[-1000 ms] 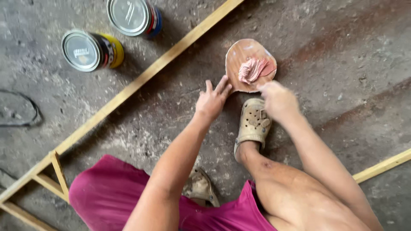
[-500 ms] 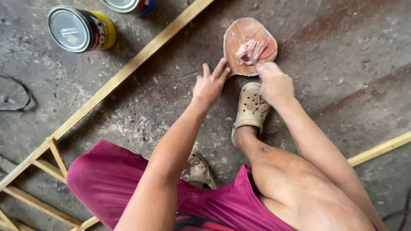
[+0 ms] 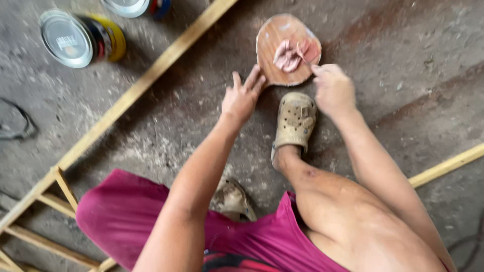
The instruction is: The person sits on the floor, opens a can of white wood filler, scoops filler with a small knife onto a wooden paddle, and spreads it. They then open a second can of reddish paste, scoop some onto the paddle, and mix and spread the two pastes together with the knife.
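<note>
Head view: your left hand (image 3: 243, 98) lies flat on the floor (image 3: 403, 60), fingers (image 3: 252, 78) spread, tips touching the near left edge of the round wooden board (image 3: 272, 55). Your right hand (image 3: 333, 90) has slid a little right of where it was a second ago, fingers pressed together, pinching the pink rag (image 3: 290, 54) that lies on the board's right half, so the rubbing looks to be going on. Just near of the board sits your sandal (image 3: 295, 123). Far left, two paint cans (image 3: 80, 38) lie beyond the long wooden strip (image 3: 151, 75).
</note>
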